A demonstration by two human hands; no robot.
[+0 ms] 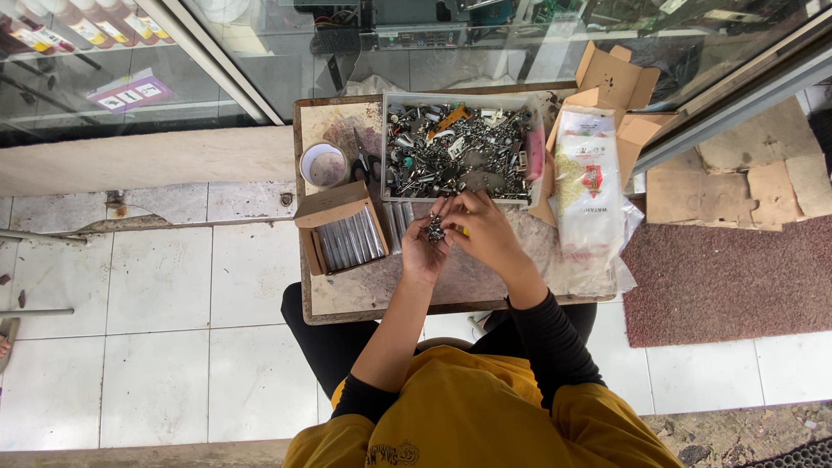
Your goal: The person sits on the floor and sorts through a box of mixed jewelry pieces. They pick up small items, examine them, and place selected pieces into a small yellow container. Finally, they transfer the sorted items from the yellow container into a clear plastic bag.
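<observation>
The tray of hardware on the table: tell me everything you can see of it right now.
The tray is a shallow, pale rectangular bin, seemingly plastic, lying flat at the far side of the small table. It is filled with a jumble of mixed metal parts, mostly grey screws and fittings, plus an orange piece and a pink item along its right wall. A white cup stands left of it, an open cardboard box of metal rods in front-left. Both hands work just at its near rim.

silvery screws [435, 229], white cup [324, 165]

Both hands raised together, fingertips meeting: left hand [422, 247] cupped palm-up, right hand [485, 232] curled, pinching.
</observation>
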